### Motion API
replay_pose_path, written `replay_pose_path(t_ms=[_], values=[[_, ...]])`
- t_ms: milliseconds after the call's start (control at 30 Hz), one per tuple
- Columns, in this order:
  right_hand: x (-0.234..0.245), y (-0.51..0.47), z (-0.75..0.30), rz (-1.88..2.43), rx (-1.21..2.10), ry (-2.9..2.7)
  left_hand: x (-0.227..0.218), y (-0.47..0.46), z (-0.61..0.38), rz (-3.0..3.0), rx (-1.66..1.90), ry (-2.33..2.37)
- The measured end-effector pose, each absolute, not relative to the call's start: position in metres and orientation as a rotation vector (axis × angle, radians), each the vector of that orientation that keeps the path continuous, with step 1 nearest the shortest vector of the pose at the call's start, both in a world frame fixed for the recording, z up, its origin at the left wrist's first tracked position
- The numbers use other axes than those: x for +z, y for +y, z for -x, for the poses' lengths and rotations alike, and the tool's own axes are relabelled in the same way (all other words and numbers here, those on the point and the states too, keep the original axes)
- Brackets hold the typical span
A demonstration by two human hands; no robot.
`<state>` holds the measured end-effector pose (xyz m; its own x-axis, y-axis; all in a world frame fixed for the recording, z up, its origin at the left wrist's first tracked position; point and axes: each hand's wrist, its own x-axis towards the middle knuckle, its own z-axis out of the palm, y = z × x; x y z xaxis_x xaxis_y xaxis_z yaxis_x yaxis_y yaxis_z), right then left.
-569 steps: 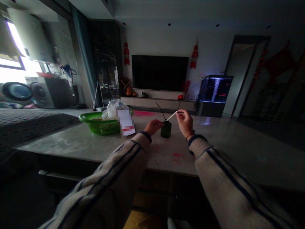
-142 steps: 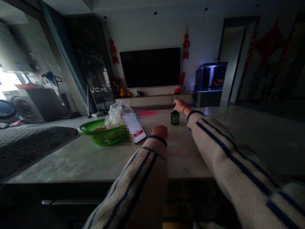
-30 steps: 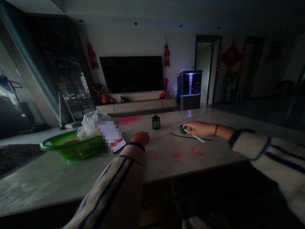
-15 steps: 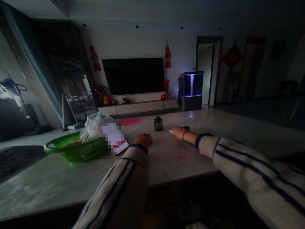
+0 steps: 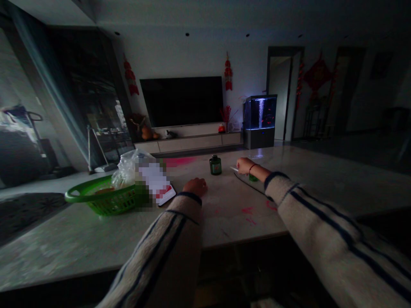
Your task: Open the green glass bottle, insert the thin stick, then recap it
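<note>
My right hand is above the tabletop, its fingers pinched on a short white stick-like thing that points left. A thin dark cord runs over the table below this hand; whether it joins the white thing I cannot tell. Partly hidden behind my right wrist is a small green glass-like object. A dark green bottle with a short neck stands upright between my hands, touched by neither. My left hand rests on the table with its fingers curled in, and nothing shows in them.
To the left a green plastic basket holds a clear plastic bag. A phone leans against it, its screen blurred. Pink marks dot the pale tabletop. Beyond are a television and a lit fish tank.
My right hand has risen and shifted slightly right with the white thing. The dark cord and more of the green object now show. My left hand stays on the table.
</note>
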<state>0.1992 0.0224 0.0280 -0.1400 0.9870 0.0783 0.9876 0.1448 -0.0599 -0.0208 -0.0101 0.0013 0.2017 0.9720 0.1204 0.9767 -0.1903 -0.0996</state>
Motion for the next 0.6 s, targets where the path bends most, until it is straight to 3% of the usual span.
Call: replay_pose_path(t_ms=[67, 233, 433, 600], values=[[0.031, 0.018, -0.206, 2.046, 0.063, -2.345, 0.002, -0.011, 0.02, 2.32, -0.059, -1.896], [0.028, 0.002, -0.199, 2.072, -0.123, -2.455, 0.003, -0.011, 0.02, 2.331, -0.051, -1.912], [0.025, -0.002, -0.194, 2.194, 0.153, -2.409, 0.003, -0.011, 0.02, 2.324, -0.043, -1.896], [0.016, 0.015, -0.193, 2.088, -0.059, -2.342, 0.003, -0.011, 0.019, 2.313, -0.035, -1.901]])
